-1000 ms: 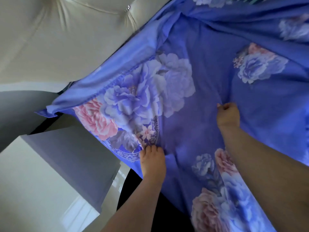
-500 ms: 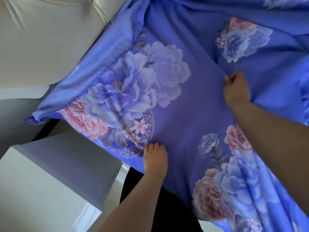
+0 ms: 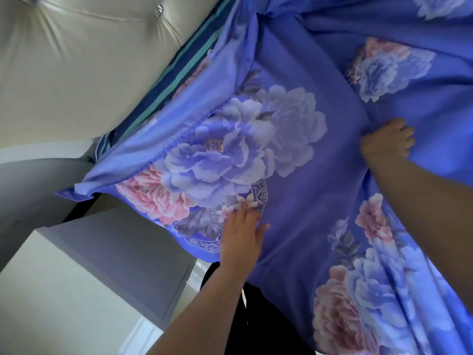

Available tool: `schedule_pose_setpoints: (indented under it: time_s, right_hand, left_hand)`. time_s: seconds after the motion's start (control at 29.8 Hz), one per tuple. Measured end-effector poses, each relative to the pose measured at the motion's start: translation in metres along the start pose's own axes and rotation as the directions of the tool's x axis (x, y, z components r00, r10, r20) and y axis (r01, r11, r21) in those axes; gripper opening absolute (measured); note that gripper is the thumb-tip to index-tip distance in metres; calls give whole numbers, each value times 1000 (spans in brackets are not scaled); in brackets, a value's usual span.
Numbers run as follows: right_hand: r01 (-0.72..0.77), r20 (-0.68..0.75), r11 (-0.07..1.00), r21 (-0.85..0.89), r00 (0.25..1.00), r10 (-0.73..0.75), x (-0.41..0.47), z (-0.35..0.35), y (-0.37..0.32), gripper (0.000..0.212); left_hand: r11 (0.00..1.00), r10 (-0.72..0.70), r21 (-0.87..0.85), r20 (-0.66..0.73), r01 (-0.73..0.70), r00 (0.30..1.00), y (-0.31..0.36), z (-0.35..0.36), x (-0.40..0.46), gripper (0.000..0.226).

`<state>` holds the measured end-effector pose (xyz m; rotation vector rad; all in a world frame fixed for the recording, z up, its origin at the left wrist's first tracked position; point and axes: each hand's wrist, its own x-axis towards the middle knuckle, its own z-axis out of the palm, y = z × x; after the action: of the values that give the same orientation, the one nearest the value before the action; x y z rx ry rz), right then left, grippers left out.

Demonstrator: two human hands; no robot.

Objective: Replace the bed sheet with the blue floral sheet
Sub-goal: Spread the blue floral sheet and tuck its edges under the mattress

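2 hands on the blue floral sheet (image 3: 320,175), which covers the bed across the middle and right of the frame.

We see our left hand (image 3: 242,228) at lower centre lying flat on the sheet with fingers straight and spread, pressing the cloth near its printed border. Our right hand (image 3: 387,142) at right of centre has its fingers curled into the sheet, clutching a bunch of it, with creases running up from the grip. The sheet's hemmed edge is folded back along the left side, and a striped sheet (image 3: 176,73) shows beside it at upper centre. A cream tufted headboard (image 3: 76,60) fills the upper left. A white nightstand (image 3: 84,272) sits at lower left, just beside the sheet's hanging corner.
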<state>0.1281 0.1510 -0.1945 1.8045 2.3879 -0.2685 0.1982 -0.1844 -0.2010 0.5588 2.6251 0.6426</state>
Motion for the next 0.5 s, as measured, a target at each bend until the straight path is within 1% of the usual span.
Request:
schedule_pose_setpoints:
  time_s: [0.03,0.07,0.1,0.13,0.17,0.2,0.23,0.34,0.37,0.44,0.47,0.5]
  right_hand:
    - [128,-65,992,-15,990,-129,-3,3,-9,40]
    - [304,-95,953,-6,948,-303,-6,5,-21,40]
    - [465,-100,884,39,882,-460,-11,9,-33,40]
    - [579,-91,806,118,815,-572,-17,13,-49,39]
    - [630,-68,743,227,771,-633,-24,15,-69,38]
    - [615,-26,709,345,761,-648,-31,16,-93,35]
    - [561,18,697,446,773,-634,-35,16,-119,31]
    - [404,86,670,623,816,-572,-47,5,-202,20]
    - [325,130,653,684,826,-548,-47,2,-226,15]
    - [105,271,601,792,822,-500,-48,-6,-261,22]
    - [-21,363,576,817,796,-485,-48,-7,-273,26]
    - [-133,458,573,808,754,-471,-46,-8,-283,28]
  left_hand:
    - [998,-60,4,-93,60,994,-9,-11,10,25]
    - [991,-122,28,-184,129,975,-20,-21,21,29]
    - [976,-190,56,-259,211,947,-31,-30,32,36]
    - [952,-266,67,-308,299,914,-43,-40,43,46]
    - [922,-341,62,-332,381,879,-55,-49,53,56]
    - [894,-406,43,-341,446,848,-64,-59,62,64]
    - [866,-466,17,-339,500,817,-71,-69,71,71]
    - [769,-608,-12,-322,639,726,-96,-99,94,78]
    - [744,-637,-7,-311,668,706,-107,-109,100,79]
    - [726,-661,-13,-288,687,693,-125,-125,109,77]
    - [719,-679,-60,-275,693,681,-134,-134,113,74]
    - [697,-710,-131,-263,705,653,-141,-142,116,69]
